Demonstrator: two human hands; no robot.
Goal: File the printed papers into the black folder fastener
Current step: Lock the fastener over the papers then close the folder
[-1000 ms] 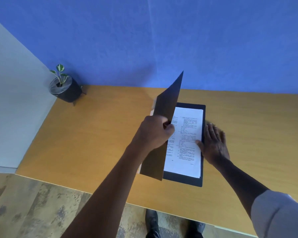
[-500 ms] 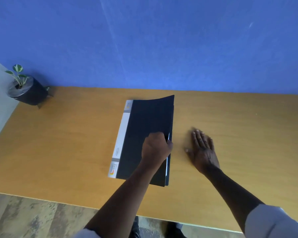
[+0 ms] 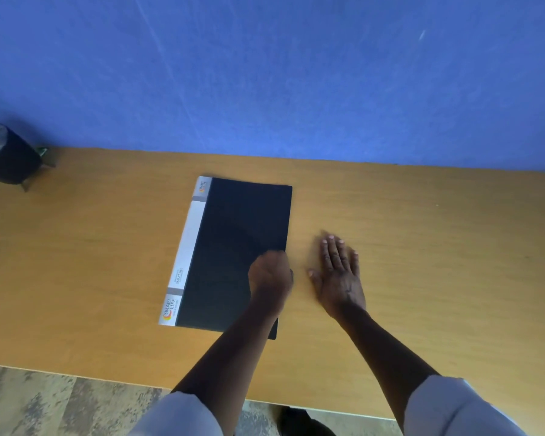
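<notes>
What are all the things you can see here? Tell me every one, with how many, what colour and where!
Flat black plastic folder with a white spine strip: one, black and white, closed, lying in the middle of the table.
Wooden table top: one, orange-brown, fills the middle of the view.
Small potted plant in a dark round pot: one, dark pot with green leaves, far left corner of the table, partly cut off.
Painted wall: one, blue, behind the table.
Patchy floor: grey-brown, below the table's near edge.
Shoe: one seen, dark, on the floor at the bottom.
Left hand: one, curled, resting on the folder's right edge.
Right hand: one, flat on the table beside the folder.
Rolled-up sleeves: two, light grey, bottom of view.
</notes>
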